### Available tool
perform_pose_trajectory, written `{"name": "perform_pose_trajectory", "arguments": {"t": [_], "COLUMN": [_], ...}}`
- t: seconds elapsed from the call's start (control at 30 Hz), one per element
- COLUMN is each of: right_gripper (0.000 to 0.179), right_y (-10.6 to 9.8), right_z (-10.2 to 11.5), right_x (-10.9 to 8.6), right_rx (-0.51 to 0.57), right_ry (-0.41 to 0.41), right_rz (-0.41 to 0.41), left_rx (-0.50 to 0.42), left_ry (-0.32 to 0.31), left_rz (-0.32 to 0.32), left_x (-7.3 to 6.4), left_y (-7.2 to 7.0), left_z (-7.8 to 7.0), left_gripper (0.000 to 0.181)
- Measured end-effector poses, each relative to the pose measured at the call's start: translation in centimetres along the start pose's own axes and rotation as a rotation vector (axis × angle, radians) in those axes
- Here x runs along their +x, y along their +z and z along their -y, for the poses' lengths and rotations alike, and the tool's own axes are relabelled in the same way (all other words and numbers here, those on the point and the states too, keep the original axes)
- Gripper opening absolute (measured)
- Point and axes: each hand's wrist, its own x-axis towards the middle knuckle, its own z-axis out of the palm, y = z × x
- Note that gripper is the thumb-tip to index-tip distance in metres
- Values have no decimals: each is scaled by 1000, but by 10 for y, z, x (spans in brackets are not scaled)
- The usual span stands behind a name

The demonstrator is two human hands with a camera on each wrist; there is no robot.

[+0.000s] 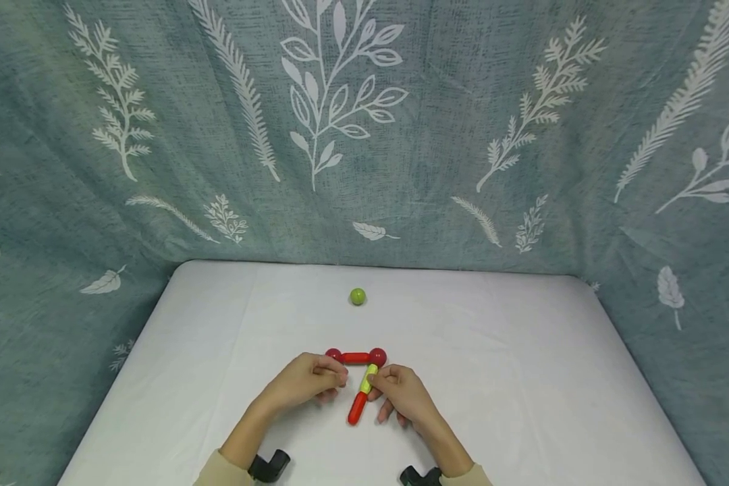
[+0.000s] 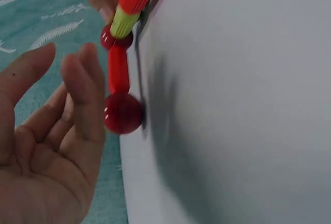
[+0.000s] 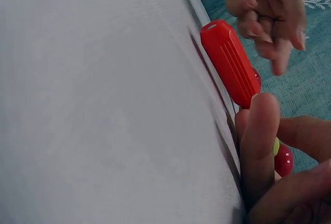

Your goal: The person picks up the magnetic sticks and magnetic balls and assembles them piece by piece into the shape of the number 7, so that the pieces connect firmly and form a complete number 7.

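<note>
A toy piece made of balls and rods is joined up on the table. Its red rod [image 1: 356, 358] links a red ball [image 1: 333, 354] on the left with another red ball [image 1: 378, 357]. From that right-hand ball a yellow-green rod [image 1: 369, 376] slants toward the person and ends in a second, ribbed red rod [image 3: 230, 62]. My right hand [image 1: 403, 393] pinches the yellow-green section between thumb and fingers. Near the left ball hovers my left hand [image 2: 54, 157], its thumb and fingers apart with nothing between them.
Farther back on the white table [image 1: 492, 351] lies a loose green ball [image 1: 358, 296]. A grey-green curtain [image 1: 431, 135] with white leaf prints hangs behind the table and along its sides. Each wrist wears a black camera mount [image 1: 270, 466].
</note>
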Motion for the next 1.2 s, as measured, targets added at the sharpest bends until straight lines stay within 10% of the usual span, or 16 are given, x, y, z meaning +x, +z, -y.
{"name": "perform_pose_trajectory", "arguments": {"t": [0.43,0.8,1.2], "right_gripper": [30,30,31], "right_y": [-1,0,0], "right_z": [1,2,4], "right_x": [-1,-1,-3], "right_rx": [15,32,30], "right_ry": [8,-2,3], "right_rz": [-10,3,5], "left_rx": [64,121,311], "left_ry": [150,77,26], "left_rz": [-288,-230,-178], "left_x": [64,123,147], "left_y": [-49,-52,-49], "left_z": [-18,-9,-13], "left_gripper": [41,49,47]}}
